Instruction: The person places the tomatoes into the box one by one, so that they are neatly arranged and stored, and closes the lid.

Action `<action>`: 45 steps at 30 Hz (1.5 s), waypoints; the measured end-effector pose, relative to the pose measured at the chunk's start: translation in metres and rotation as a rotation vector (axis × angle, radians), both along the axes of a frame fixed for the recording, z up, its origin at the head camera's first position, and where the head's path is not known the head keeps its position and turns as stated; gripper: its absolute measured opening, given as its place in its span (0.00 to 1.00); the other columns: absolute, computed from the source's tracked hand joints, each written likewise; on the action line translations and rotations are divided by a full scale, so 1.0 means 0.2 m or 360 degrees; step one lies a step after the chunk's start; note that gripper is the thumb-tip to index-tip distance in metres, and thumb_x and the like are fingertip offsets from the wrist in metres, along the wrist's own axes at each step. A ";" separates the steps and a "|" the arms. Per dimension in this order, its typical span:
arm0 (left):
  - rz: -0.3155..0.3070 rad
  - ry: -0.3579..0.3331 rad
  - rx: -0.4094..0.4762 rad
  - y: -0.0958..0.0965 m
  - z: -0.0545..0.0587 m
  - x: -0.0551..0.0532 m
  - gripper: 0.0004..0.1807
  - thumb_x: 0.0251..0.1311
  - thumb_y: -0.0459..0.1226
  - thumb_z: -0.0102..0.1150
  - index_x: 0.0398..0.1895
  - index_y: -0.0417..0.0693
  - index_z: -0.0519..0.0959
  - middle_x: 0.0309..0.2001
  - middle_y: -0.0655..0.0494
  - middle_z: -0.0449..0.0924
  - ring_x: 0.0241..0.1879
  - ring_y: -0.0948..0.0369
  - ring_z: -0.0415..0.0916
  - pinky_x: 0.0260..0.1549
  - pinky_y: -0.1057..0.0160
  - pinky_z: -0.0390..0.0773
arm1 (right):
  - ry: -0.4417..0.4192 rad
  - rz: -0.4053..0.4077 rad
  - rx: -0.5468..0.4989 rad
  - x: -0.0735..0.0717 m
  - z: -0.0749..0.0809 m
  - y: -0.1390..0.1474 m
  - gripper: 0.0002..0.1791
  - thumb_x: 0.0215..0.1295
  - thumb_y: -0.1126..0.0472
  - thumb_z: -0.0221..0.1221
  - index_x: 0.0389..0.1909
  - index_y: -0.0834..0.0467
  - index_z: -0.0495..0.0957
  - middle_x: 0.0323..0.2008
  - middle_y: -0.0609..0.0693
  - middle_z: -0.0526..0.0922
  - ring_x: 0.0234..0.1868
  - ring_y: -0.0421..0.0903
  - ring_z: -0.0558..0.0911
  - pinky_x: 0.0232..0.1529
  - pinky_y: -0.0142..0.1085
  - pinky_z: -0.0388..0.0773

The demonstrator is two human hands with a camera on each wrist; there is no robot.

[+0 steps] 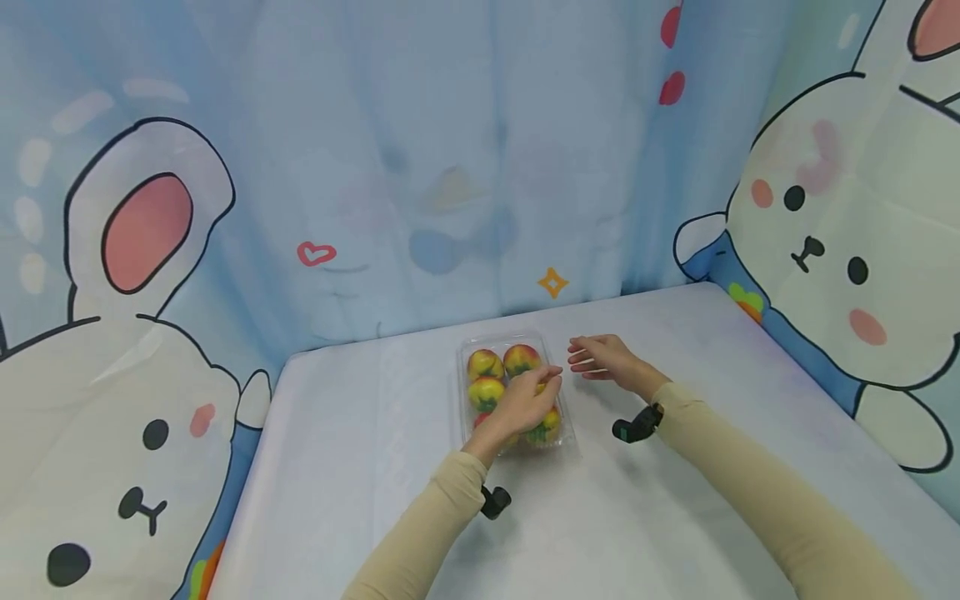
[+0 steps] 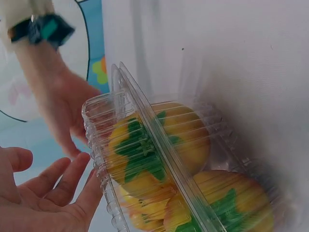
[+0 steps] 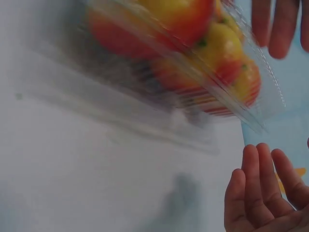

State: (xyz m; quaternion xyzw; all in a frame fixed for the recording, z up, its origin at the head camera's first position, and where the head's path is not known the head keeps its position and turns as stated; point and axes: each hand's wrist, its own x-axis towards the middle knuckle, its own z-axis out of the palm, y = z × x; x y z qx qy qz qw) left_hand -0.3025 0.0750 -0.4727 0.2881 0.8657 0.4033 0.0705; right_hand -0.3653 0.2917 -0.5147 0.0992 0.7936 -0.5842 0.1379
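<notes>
A clear plastic clamshell box (image 1: 462, 385) stands on the table, its lid down over several round fruits (image 1: 486, 392). They are yellow flushed with red, and some show green leafy tops like persimmons (image 2: 145, 150). Above the box is my left hand (image 1: 523, 406), fingers loosely extended and holding nothing; it hides some of the fruits in the head view. Just right of the box, my right hand (image 1: 609, 360) is held with relaxed, slightly bent fingers, also holding nothing. The left wrist view shows the rims of lid and base (image 2: 169, 154) lying close together.
A white cloth (image 1: 360, 450) covers the table. Blue curtains (image 1: 420, 167) with cartoon rabbits hang along the back and sides. Each wrist wears a small dark camera, one on the left (image 1: 496, 502) and one on the right (image 1: 637, 425).
</notes>
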 end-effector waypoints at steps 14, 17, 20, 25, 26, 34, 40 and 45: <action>0.0015 -0.0078 0.0014 0.00 -0.03 0.03 0.23 0.76 0.45 0.40 0.63 0.44 0.75 0.57 0.52 0.80 0.57 0.59 0.76 0.60 0.59 0.74 | -0.0148 0.0071 -0.0123 -0.21 -0.08 -0.11 0.34 0.74 0.45 0.47 0.67 0.69 0.65 0.63 0.66 0.72 0.58 0.55 0.78 0.56 0.42 0.79; 0.0009 -0.0069 0.0011 0.00 -0.02 0.04 0.22 0.76 0.45 0.40 0.63 0.45 0.76 0.56 0.52 0.80 0.55 0.59 0.76 0.59 0.59 0.74 | -0.0132 0.0074 -0.0117 -0.22 -0.09 -0.12 0.35 0.74 0.44 0.48 0.68 0.69 0.64 0.64 0.67 0.71 0.60 0.58 0.76 0.58 0.44 0.77; 0.0011 -0.0048 0.0004 0.00 -0.02 0.03 0.22 0.76 0.45 0.41 0.62 0.45 0.76 0.56 0.52 0.80 0.55 0.59 0.76 0.59 0.59 0.74 | -0.0130 0.0075 -0.0123 -0.24 -0.09 -0.13 0.35 0.74 0.45 0.48 0.68 0.69 0.64 0.65 0.67 0.69 0.62 0.59 0.74 0.60 0.46 0.75; -0.0006 0.0002 0.0030 0.00 -0.01 0.02 0.22 0.76 0.44 0.41 0.62 0.43 0.76 0.56 0.52 0.80 0.57 0.59 0.76 0.59 0.60 0.74 | -0.0123 0.0046 -0.0141 -0.29 -0.10 -0.14 0.32 0.74 0.47 0.48 0.67 0.68 0.65 0.63 0.65 0.72 0.56 0.55 0.77 0.56 0.42 0.78; -0.0007 0.0007 0.0040 0.00 -0.01 0.01 0.22 0.76 0.44 0.41 0.62 0.43 0.76 0.56 0.51 0.80 0.57 0.58 0.76 0.59 0.61 0.74 | -0.0116 0.0043 -0.0141 -0.29 -0.11 -0.15 0.32 0.74 0.47 0.48 0.67 0.68 0.66 0.61 0.64 0.73 0.53 0.53 0.78 0.53 0.40 0.79; -0.0015 -0.0002 0.0065 -0.02 -0.02 0.03 0.22 0.75 0.43 0.40 0.63 0.42 0.75 0.58 0.50 0.79 0.59 0.57 0.76 0.59 0.61 0.74 | -0.0073 -0.0043 -0.0208 -0.29 -0.15 -0.21 0.22 0.74 0.52 0.51 0.55 0.67 0.75 0.33 0.49 0.80 0.29 0.41 0.79 0.33 0.32 0.80; -0.0023 0.0019 0.0071 -0.02 -0.02 0.02 0.22 0.75 0.43 0.41 0.63 0.43 0.75 0.59 0.50 0.79 0.59 0.58 0.75 0.59 0.62 0.74 | -0.0053 -0.0134 -0.0242 -0.29 -0.15 -0.21 0.18 0.71 0.53 0.54 0.46 0.66 0.78 0.33 0.48 0.81 0.31 0.41 0.80 0.34 0.32 0.81; -0.0074 0.0069 0.0062 -0.01 -0.01 0.02 0.21 0.75 0.40 0.41 0.62 0.40 0.75 0.58 0.48 0.79 0.58 0.57 0.76 0.58 0.63 0.74 | -0.0071 -0.0185 -0.0263 -0.29 -0.12 -0.20 0.15 0.72 0.57 0.52 0.45 0.66 0.78 0.39 0.51 0.81 0.33 0.42 0.80 0.37 0.33 0.81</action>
